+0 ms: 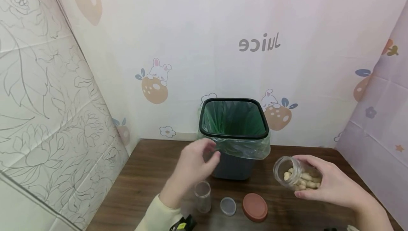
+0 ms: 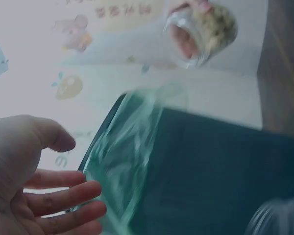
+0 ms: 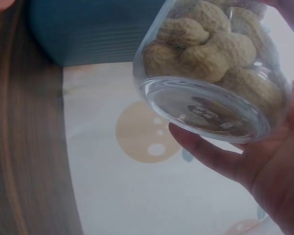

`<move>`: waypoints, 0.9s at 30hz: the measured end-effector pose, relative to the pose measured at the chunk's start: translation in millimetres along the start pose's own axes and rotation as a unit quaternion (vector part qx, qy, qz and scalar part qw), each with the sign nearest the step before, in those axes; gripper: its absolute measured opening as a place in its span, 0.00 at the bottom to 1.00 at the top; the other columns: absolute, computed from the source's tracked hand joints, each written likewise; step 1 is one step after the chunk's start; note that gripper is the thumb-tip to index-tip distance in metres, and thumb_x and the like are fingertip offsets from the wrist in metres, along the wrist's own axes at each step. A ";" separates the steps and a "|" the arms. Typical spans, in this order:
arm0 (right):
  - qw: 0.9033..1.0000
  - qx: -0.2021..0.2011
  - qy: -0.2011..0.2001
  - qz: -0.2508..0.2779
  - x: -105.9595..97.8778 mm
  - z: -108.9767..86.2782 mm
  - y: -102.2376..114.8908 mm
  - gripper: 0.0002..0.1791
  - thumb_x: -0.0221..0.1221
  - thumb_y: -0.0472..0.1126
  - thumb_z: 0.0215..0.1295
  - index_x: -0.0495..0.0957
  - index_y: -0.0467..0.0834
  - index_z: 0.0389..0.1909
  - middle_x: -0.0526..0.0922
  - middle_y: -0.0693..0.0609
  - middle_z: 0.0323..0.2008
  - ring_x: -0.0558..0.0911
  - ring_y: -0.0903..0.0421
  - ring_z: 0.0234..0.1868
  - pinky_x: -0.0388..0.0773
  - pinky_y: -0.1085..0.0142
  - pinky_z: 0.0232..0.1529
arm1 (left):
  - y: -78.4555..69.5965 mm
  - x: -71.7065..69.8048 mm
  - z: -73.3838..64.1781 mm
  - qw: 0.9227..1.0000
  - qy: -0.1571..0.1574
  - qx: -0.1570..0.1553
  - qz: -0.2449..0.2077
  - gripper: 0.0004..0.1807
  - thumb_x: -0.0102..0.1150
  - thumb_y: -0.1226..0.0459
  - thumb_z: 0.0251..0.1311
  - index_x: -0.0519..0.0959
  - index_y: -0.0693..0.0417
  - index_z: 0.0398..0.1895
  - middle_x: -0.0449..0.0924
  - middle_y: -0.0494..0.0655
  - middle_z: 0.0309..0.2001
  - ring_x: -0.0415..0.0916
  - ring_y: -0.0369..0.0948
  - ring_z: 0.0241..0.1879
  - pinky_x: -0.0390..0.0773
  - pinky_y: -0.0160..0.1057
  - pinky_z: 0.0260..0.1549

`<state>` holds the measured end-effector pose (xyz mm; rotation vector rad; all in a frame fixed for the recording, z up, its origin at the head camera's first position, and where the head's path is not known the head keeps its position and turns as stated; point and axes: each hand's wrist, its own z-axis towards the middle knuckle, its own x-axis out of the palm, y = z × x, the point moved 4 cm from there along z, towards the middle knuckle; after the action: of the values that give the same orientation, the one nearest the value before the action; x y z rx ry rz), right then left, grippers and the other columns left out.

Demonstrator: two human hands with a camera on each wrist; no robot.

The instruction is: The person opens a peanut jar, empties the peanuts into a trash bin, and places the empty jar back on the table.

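My right hand (image 1: 334, 185) grips a clear jar (image 1: 288, 169) of unshelled peanuts (image 3: 206, 63) above the right of the table. The jar is tipped to the left, with its uncovered mouth facing left. In the right wrist view its base shows, with the peanuts piled inside. My left hand (image 1: 194, 167) is held in the air in front of the bin's left side, fingers loosely bent and nothing between them. A grey bin (image 1: 234, 165) lined with a green plastic bag (image 2: 127, 161) stands at the back, its black rim around the bag.
An upright clear jar (image 1: 203, 202) stands near the left forearm. To its right lie a small grey lid (image 1: 228, 206) and a larger reddish lid (image 1: 255, 207) on the dark wooden table (image 1: 143, 167). A printed curtain (image 1: 191, 46) hangs behind the bin.
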<state>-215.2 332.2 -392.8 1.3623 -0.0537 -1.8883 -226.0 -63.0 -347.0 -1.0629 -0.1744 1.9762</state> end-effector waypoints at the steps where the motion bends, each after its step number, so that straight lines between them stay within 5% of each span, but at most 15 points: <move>1: 1.000 0.000 -0.002 -0.002 -1.7 1.0 0.6 0.50 0.91 0.50 0.37 0.79 0.56 0.66 0.86 0.64 0.48 0.83 0.65 0.44 0.74 0.76 0.44 | 5.6 -4.6 2.7 1.000 -0.016 -0.013 0.004 0.09 0.71 0.62 0.67 0.86 0.54 0.46 0.89 0.43 0.38 0.84 0.39 0.37 0.85 0.40 0.40; 7: 1.000 -0.012 -0.017 -0.011 -7.4 7.0 4.6 0.52 0.92 0.49 0.36 0.79 0.56 0.67 0.86 0.64 0.48 0.83 0.66 0.44 0.73 0.78 0.45 | 42.0 -15.3 17.9 0.990 -0.100 -0.102 0.007 0.11 0.68 0.55 0.70 0.83 0.53 0.40 0.80 0.47 0.35 0.77 0.45 0.37 0.78 0.46 0.38; 11: 0.999 -0.016 -0.027 -0.015 -12.6 11.1 6.8 0.52 0.91 0.48 0.36 0.79 0.56 0.68 0.86 0.63 0.48 0.83 0.66 0.43 0.72 0.79 0.45 | 56.3 -10.4 29.9 0.985 -0.096 -0.141 -0.032 0.23 0.64 0.47 0.72 0.79 0.56 0.55 0.80 0.52 0.50 0.81 0.51 0.49 0.82 0.51 0.48; 17: 0.999 -0.008 -0.034 -0.021 -21.5 19.5 7.2 0.51 0.91 0.47 0.38 0.79 0.55 0.69 0.86 0.63 0.49 0.83 0.67 0.44 0.71 0.80 0.46 | 63.9 1.8 48.0 0.986 -0.059 -0.135 -0.078 0.39 0.59 0.41 0.74 0.70 0.55 0.78 0.74 0.56 0.75 0.78 0.56 0.68 0.82 0.60 0.60; 27: 0.996 -0.023 -0.081 0.012 -40.6 46.4 1.5 0.54 0.90 0.37 0.34 0.80 0.44 0.70 0.83 0.72 0.54 0.80 0.71 0.49 0.68 0.82 0.51 | 69.6 17.7 63.2 0.989 -0.026 -0.121 -0.085 0.45 0.54 0.39 0.76 0.63 0.58 0.85 0.65 0.58 0.82 0.63 0.59 0.80 0.64 0.66 0.75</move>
<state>-247.8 337.7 -340.7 1.1715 -0.1075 -1.9635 -320.5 -76.7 -351.6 -1.1101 -0.5285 1.8615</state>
